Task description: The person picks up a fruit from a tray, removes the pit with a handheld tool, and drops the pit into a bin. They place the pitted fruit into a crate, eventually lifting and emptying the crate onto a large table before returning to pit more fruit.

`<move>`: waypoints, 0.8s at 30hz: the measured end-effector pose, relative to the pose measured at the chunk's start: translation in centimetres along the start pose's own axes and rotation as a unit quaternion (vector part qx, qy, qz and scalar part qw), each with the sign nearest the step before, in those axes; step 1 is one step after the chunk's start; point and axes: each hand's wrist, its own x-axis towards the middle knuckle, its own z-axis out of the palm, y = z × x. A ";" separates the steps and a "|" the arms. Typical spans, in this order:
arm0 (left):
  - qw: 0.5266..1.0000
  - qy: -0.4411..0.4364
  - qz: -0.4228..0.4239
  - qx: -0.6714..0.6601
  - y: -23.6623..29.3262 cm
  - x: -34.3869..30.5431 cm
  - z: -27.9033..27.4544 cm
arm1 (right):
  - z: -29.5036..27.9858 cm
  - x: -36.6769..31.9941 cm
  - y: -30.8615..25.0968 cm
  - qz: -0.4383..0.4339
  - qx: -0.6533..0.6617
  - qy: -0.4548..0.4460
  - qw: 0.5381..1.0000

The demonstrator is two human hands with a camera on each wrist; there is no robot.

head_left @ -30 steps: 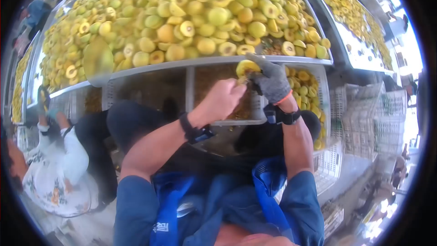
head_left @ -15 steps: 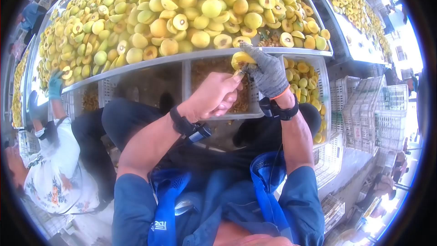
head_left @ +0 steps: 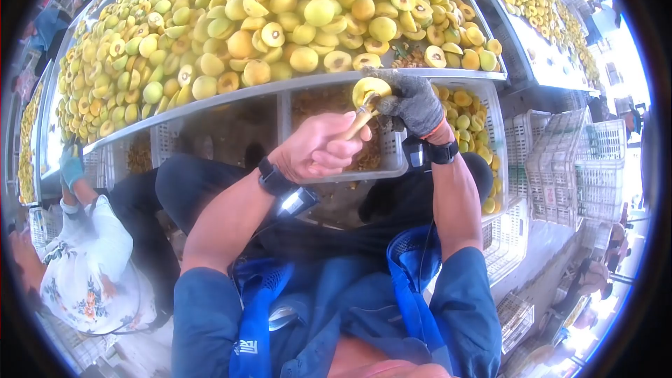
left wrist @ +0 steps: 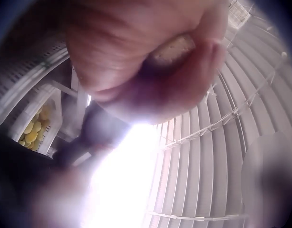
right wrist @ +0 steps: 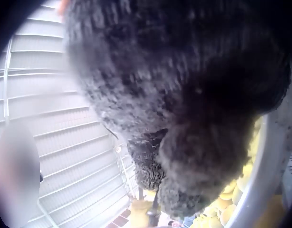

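My bare left hand [head_left: 325,147] curls round the light wooden handle [head_left: 360,124] of a small pitting tool. The handle's blunt end [left wrist: 173,50] pokes out of the fist in the left wrist view. At the far end, the tool's metal tip meets the cut face of a yellow peach half [head_left: 371,88]. My right hand [head_left: 414,103], in a grey knitted glove, grips that peach half from its right side. In the right wrist view the glove [right wrist: 184,104] fills most of the picture and hides most of the fruit. Both hands are just in front of the table's metal rim.
Whole-looking and halved peaches [head_left: 241,45] are heaped on the metal-edged table [head_left: 280,84]. Below stand a crate of brown pits [head_left: 381,168] and a crate of peach halves [head_left: 465,122]. White crates [head_left: 560,168] are stacked right. Another person [head_left: 94,266] works at left.
The left fist has turned and drawn slightly back, so the tool's handle now shows. The peach half has tipped, with its cut face more toward the head camera. Both hands stay close together.
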 end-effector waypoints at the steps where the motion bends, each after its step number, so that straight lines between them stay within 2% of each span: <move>1: 1.000 -0.014 0.011 -0.006 -0.1 -0.2 -0.2 | -0.4 0.3 0.6 0.002 -0.022 0.003 1.000; 2: 0.999 -0.029 0.021 -0.011 -0.2 -0.4 -0.3 | -0.7 0.4 0.9 0.005 -0.045 0.006 0.999; 3: 0.998 0.022 0.009 0.063 0.1 -0.6 -0.5 | -1.1 0.0 -1.0 0.118 0.024 -0.005 0.993; 5: 0.970 0.122 -0.015 0.210 0.8 -1.0 -0.9 | -2.0 0.2 2.2 0.063 -0.135 0.048 0.988; 6: 0.888 0.185 0.076 0.413 0.2 -0.4 -2.2 | -2.1 0.2 2.7 0.038 -0.191 0.063 0.979; 7: 0.754 0.239 0.162 0.590 -1.2 0.5 -4.4 | -2.2 0.1 3.3 0.015 -0.246 0.081 0.966; 8: 0.574 0.278 0.238 0.733 -2.2 1.2 -5.4 | -2.0 -0.1 2.9 -0.006 -0.277 0.092 0.956; 9: 0.574 0.325 0.229 0.716 -2.8 1.2 -4.2 | -2.0 -0.3 2.5 -0.028 -0.308 0.102 0.945; 11: 0.539 0.331 0.241 0.736 -2.9 1.4 -2.9 | -1.2 -0.6 0.3 0.146 -0.221 0.062 0.962; 13: 0.511 0.335 0.249 0.751 -2.9 1.8 -2.4 | -0.8 -0.8 0.3 0.174 -0.188 0.042 0.966; 16: 0.478 0.342 0.239 0.773 -2.7 2.1 -1.8 | -0.5 -0.7 1.7 0.053 -0.200 0.034 0.978; 17: 0.465 0.342 0.226 0.785 -2.8 2.1 -1.5 | -0.4 -0.8 1.6 0.050 -0.187 0.032 0.981; 21: 0.398 0.350 0.146 0.836 -2.4 1.1 -0.2 | -0.7 -1.2 0.7 0.116 -0.196 0.063 0.972; 24: 0.343 0.358 0.084 0.864 -1.5 0.0 -2.2 | -1.8 -1.4 -0.1 0.154 -0.236 0.095 0.955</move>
